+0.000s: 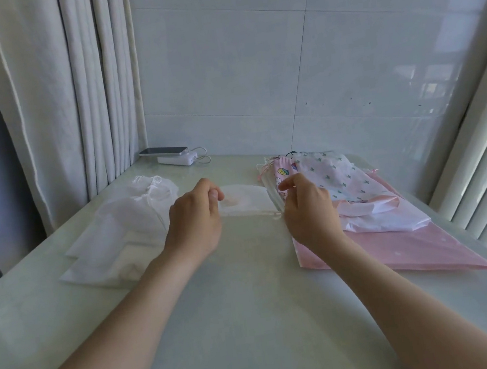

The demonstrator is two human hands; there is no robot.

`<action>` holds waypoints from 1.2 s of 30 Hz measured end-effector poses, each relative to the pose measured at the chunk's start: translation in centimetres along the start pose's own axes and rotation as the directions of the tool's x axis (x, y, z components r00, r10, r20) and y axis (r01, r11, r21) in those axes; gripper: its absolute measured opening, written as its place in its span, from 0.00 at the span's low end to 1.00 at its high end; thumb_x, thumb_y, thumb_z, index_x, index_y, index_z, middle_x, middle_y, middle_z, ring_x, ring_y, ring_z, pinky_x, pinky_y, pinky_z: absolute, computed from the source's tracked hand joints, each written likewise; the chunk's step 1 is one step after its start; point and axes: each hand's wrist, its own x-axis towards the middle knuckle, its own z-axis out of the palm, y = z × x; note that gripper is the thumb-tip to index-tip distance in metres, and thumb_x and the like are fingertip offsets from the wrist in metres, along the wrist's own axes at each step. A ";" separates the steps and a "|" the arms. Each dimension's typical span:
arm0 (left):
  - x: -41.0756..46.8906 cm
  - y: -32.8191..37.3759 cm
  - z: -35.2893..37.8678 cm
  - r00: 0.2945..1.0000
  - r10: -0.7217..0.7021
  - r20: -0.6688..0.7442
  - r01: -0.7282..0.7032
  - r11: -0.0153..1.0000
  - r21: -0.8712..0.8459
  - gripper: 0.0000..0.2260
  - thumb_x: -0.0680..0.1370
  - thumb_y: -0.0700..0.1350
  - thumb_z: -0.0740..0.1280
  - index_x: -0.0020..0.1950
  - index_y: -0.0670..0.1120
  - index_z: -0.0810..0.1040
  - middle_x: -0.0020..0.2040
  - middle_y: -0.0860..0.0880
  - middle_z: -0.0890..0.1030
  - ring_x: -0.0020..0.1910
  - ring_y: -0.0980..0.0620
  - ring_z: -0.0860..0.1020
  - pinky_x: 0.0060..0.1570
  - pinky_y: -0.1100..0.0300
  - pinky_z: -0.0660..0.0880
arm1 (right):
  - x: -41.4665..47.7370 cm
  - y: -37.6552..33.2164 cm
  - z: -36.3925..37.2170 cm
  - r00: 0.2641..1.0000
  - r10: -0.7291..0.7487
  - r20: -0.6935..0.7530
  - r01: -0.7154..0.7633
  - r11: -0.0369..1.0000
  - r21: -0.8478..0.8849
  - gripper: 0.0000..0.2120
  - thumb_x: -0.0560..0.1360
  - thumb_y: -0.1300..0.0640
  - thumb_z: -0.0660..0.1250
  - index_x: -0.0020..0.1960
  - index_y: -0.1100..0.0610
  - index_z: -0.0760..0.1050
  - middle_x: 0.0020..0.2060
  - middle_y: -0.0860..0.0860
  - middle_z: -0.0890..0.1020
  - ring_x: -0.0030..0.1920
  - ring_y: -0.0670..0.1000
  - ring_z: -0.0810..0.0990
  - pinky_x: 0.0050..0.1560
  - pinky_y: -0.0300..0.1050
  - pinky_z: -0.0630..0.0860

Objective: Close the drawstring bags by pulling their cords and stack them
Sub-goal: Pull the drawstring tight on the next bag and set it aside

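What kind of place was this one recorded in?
Probably a room in a home rather than a workshop: a pale table set against a tiled wall, a long curtain at the left, and a phone lying on a power bank.

A bag lies between the left hand and right hand, stacked bags left of them, piled bags right, a phone behind.

Left grip, right grip -- bare hands; forearms bare to frame edge.
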 end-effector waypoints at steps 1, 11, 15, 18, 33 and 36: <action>0.0 -0.2 0.0 0.998 0.054 0.024 -0.056 0.995 0.079 0.09 0.86 0.39 0.57 0.53 0.44 0.77 0.41 0.53 0.79 0.42 0.45 0.76 0.46 0.51 0.72 | -0.1 0.1 0.0 0.998 -0.064 0.010 0.065 0.989 -0.131 0.15 0.81 0.63 0.57 0.62 0.51 0.76 0.46 0.50 0.82 0.47 0.57 0.77 0.40 0.50 0.68; -0.3 -1.0 0.0 0.989 0.037 0.143 -0.100 0.879 0.465 0.13 0.86 0.51 0.56 0.47 0.46 0.73 0.44 0.46 0.70 0.49 0.39 0.72 0.45 0.50 0.65 | -0.1 0.5 0.7 0.946 -0.325 -0.009 0.296 0.873 -0.389 0.13 0.84 0.52 0.58 0.46 0.56 0.74 0.39 0.51 0.77 0.45 0.58 0.72 0.47 0.52 0.65; 0.0 -0.9 -0.2 0.984 -0.093 0.152 0.000 0.855 0.519 0.17 0.87 0.56 0.52 0.48 0.48 0.73 0.47 0.48 0.71 0.53 0.41 0.72 0.50 0.49 0.64 | 0.0 0.4 0.6 0.981 -0.192 -0.010 0.181 0.937 -0.298 0.14 0.84 0.45 0.60 0.49 0.53 0.78 0.46 0.49 0.77 0.53 0.55 0.70 0.51 0.50 0.57; 0.0 -0.7 -0.4 0.983 -0.134 0.127 0.041 0.828 0.559 0.15 0.87 0.53 0.53 0.47 0.47 0.72 0.48 0.46 0.72 0.51 0.42 0.70 0.51 0.49 0.64 | 0.2 0.7 0.6 0.995 -0.096 -0.001 0.093 0.972 -0.216 0.16 0.82 0.40 0.62 0.43 0.50 0.76 0.45 0.47 0.77 0.54 0.54 0.69 0.51 0.49 0.55; 0.8 -0.6 -0.4 0.983 -0.185 0.017 0.169 0.924 0.343 0.19 0.81 0.45 0.61 0.31 0.45 0.61 0.30 0.48 0.65 0.36 0.40 0.67 0.36 0.53 0.61 | -0.3 -0.7 0.4 0.997 -0.052 -0.061 0.047 0.995 -0.084 0.23 0.74 0.53 0.69 0.28 0.54 0.58 0.23 0.47 0.64 0.40 0.55 0.70 0.46 0.50 0.56; 0.9 -0.9 -0.7 0.993 -0.114 -0.034 0.118 0.905 0.408 0.22 0.84 0.50 0.60 0.31 0.46 0.62 0.33 0.47 0.70 0.38 0.39 0.71 0.40 0.52 0.63 | -0.3 -0.6 0.5 0.997 -0.038 -0.068 0.034 0.997 -0.063 0.23 0.74 0.54 0.68 0.28 0.55 0.58 0.23 0.47 0.63 0.36 0.54 0.68 0.45 0.50 0.56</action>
